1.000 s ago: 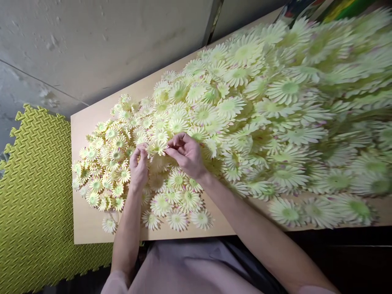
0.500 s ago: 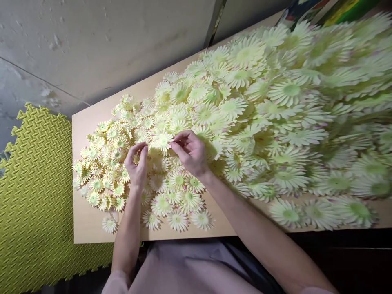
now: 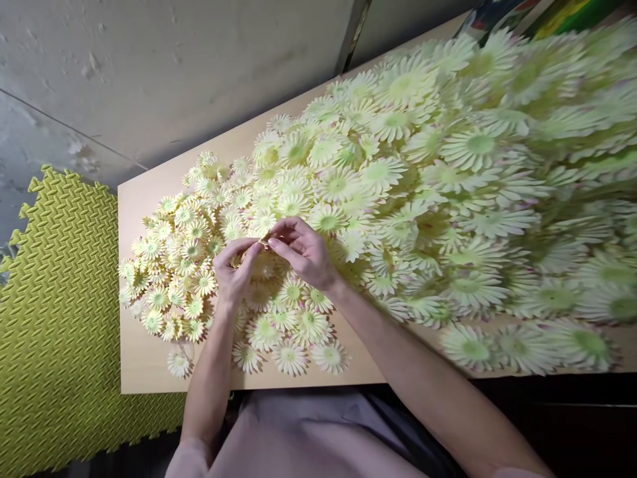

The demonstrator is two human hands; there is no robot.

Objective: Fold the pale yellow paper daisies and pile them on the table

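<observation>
My left hand (image 3: 233, 271) and my right hand (image 3: 304, 255) meet over the pile, fingertips closed in pinches that almost touch. Between them is a small pale artificial flower (image 3: 264, 243), seen nearly edge-on and partly covered by the fingers. Smaller pale yellow-green flower heads (image 3: 192, 249) with pinkish petal tips lie heaped beside my left hand. To the right of my right hand spreads a deep pile of larger artificial flower heads (image 3: 393, 172). Several loose flower heads (image 3: 290, 357) rest below my hands.
The flowers lie on a light wooden board (image 3: 142, 362). A yellow-green foam mat (image 3: 60, 299) stands at the left. Behind the board rises a stained grey wall (image 3: 189, 66). Colourful packaging (image 3: 562, 16) sits at the far right corner.
My left hand has moved right to meet my right hand, its pinch now at the flower. The flower has turned from face-up to nearly edge-on.
</observation>
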